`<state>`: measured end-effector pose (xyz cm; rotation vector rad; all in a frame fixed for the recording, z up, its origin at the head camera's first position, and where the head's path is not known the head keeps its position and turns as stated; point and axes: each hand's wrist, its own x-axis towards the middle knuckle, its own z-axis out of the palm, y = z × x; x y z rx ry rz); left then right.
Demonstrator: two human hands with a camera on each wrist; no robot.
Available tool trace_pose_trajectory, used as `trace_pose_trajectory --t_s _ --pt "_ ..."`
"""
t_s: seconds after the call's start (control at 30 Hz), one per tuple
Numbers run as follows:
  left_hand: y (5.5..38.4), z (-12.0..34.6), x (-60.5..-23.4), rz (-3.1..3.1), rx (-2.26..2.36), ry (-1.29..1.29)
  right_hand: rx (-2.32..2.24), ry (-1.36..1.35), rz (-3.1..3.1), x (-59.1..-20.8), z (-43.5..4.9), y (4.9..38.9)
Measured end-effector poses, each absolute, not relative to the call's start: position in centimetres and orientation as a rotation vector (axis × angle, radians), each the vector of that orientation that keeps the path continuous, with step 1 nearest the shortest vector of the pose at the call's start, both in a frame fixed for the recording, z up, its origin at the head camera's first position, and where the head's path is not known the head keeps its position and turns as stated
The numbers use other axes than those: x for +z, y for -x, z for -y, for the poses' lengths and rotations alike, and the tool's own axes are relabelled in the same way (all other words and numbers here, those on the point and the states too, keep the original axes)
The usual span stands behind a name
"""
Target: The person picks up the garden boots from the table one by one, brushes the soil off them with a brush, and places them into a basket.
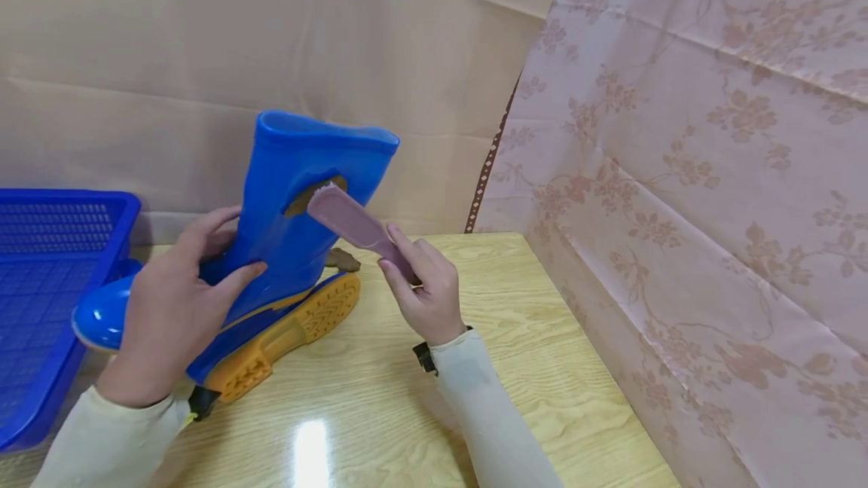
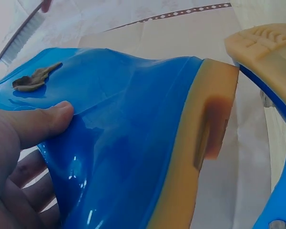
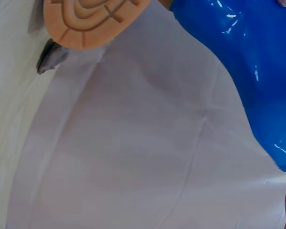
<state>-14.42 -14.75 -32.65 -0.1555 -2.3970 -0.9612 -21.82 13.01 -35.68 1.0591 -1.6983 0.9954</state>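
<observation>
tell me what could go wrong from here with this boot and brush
The brown clump on the boot could break off under the brush and drop onto the table or the other boot. Only the left hand grips the boot, so a hard stroke might twist it loose.

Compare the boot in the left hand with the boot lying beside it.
The held boot is gripped by the left hand, while the lying boot is in neither hand.
The held boot stands tilted with its opening upward; the lying boot rests on its side on the table.
In the head view, the held boot shows mostly its shaft, the lying boot its treaded sole.
Both are blue with yellowish soles.
</observation>
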Motion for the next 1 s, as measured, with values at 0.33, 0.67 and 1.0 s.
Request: trace_pose_trajectory --t_s 0.33,0.67,1.0 --pt "13.4 14.3 -31.9 2.359 -0.821 0.234 0.971 -1.185 1.645 -35.0 -12.7 21.4" --pt "13.6 14.5 -31.7 2.482 -0.803 0.226 0.960 -1.116 1.712 -35.0 -12.8 21.1" --pt "12.8 14.9 -31.9 2.499 -0.824 0.285 0.977 -1.078 1.646 -35.1 -12.4 21.1"
